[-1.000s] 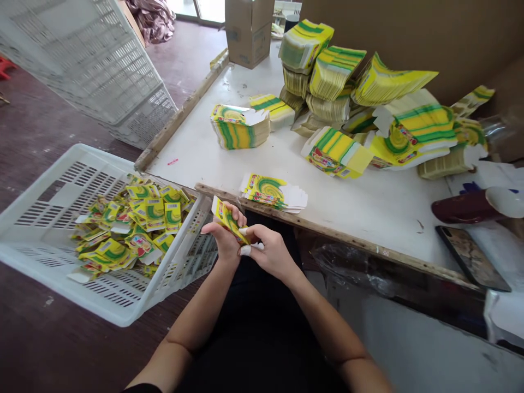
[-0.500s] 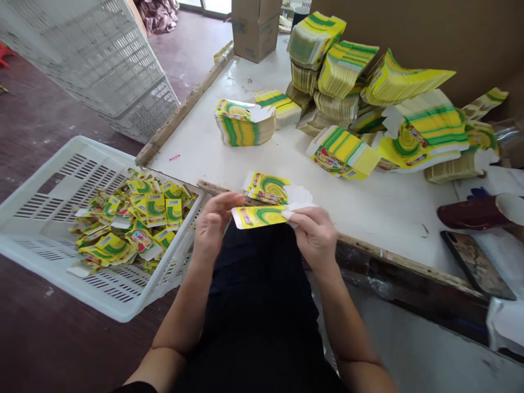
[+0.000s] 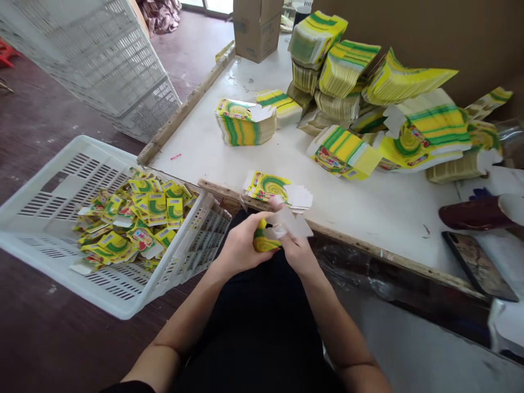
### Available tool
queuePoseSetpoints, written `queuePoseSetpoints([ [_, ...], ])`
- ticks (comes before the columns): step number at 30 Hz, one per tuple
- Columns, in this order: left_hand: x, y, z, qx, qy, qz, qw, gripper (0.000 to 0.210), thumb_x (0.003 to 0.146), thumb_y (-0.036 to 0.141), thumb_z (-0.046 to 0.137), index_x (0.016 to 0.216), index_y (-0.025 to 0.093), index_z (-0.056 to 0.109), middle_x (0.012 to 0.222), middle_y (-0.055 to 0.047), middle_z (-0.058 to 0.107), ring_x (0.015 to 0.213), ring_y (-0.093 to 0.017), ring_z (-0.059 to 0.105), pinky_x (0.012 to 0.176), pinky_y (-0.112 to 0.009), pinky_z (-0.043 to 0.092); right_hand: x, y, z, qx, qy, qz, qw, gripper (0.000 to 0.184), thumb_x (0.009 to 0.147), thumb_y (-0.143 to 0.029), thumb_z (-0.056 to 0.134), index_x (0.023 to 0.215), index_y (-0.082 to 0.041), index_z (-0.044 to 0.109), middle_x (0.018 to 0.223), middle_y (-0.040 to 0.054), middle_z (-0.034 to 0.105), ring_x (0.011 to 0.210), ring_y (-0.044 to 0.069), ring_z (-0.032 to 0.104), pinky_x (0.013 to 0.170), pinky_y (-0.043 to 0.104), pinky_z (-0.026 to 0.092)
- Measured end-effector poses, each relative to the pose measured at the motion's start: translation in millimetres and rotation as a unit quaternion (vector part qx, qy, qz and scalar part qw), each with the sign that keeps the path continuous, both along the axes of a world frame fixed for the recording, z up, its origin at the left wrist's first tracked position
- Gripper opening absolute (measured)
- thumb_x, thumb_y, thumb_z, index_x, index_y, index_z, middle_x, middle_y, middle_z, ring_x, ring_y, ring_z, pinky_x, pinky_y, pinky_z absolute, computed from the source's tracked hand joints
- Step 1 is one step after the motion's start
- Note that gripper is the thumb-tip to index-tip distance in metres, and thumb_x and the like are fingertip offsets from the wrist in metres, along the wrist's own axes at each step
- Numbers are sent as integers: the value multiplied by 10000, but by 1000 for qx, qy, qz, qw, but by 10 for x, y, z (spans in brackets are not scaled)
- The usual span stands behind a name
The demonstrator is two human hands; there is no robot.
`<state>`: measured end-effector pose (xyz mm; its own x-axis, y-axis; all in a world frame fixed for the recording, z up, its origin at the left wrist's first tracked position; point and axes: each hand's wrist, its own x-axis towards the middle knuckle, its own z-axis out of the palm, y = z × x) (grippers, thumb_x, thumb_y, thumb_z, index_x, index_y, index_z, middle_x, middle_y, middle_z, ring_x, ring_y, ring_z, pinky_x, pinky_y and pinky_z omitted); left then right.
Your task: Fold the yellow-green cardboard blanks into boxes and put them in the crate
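Observation:
Between my two hands is a small yellow and green carton (image 3: 262,240), squeezed open, with its white end flaps raised. My left hand (image 3: 241,245) wraps around the printed body. At the flap end, the fingers of my right hand (image 3: 298,252) grip the carton, and they partly hide it. Just beyond my hands, a few flat cartons (image 3: 270,186) lie fanned at the table's near edge, their white flaps to the right. A white plastic basket (image 3: 135,303) at the left holds a heap of small folded yellow cartons (image 3: 156,210).
Stacks of flat cartons (image 3: 347,68) cover the back right of the white table (image 3: 196,147). A shorter stack (image 3: 245,125) stands mid-table. A dark red mug (image 3: 470,213) lies near a phone (image 3: 477,265) at right. A cardboard box (image 3: 257,30) and tall crates (image 3: 102,60) stand behind.
My left hand has closed around the carton, which was flat and held by my right hand alone. Both hands have come together and lower, and the carton is now squeezed open.

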<state>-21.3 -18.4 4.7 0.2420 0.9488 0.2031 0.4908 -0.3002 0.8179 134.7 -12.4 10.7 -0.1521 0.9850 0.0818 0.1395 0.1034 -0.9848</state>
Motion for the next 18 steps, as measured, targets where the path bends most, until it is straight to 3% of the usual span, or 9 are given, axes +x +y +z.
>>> queuePoseSetpoints([
  [3,41,-46,-50,59,8,-11,998,704,683,201,705,1328,284,436,1206,-65,666,1086,-242,672,927,-358,549,-56,34,-76,-132,140,110,975,548,893,-595,543,1326,-264,607,1270,85,684,1257,277,592,1040,463,508],
  [5,50,-49,-71,96,8,-7,995,684,706,217,702,1322,288,414,1182,-72,652,1069,-238,671,906,-354,553,-74,59,-124,-170,180,117,962,574,825,-609,635,1299,-284,630,1289,61,680,1250,280,599,1047,461,505],
  [8,45,-25,-74,132,-1,-4,991,569,730,200,678,1238,291,438,1094,-52,633,970,-211,680,825,-321,559,-70,74,-164,-166,183,83,966,630,786,-644,667,1297,-277,629,1304,59,673,1240,284,609,1045,453,510],
  [12,18,20,-98,87,1,-17,996,507,709,176,648,1159,277,436,1039,-30,609,853,-188,673,702,-284,544,-40,22,-123,-32,67,60,995,671,878,-667,524,1385,-228,556,1399,102,600,1329,288,533,1105,459,456],
  [15,12,41,-180,40,2,-10,999,482,718,235,640,1146,250,418,1029,-43,580,747,-177,656,613,-282,520,-34,-29,-80,90,-71,101,988,547,939,-429,559,1446,-237,488,1504,100,490,1406,273,442,1152,459,402],
  [18,22,49,-246,38,-12,47,998,545,720,247,644,1191,232,370,1102,-82,539,828,-199,659,664,-312,536,-38,-28,-98,147,-129,106,975,452,959,-200,482,1399,-282,544,1505,76,492,1366,236,498,1114,421,456],
])
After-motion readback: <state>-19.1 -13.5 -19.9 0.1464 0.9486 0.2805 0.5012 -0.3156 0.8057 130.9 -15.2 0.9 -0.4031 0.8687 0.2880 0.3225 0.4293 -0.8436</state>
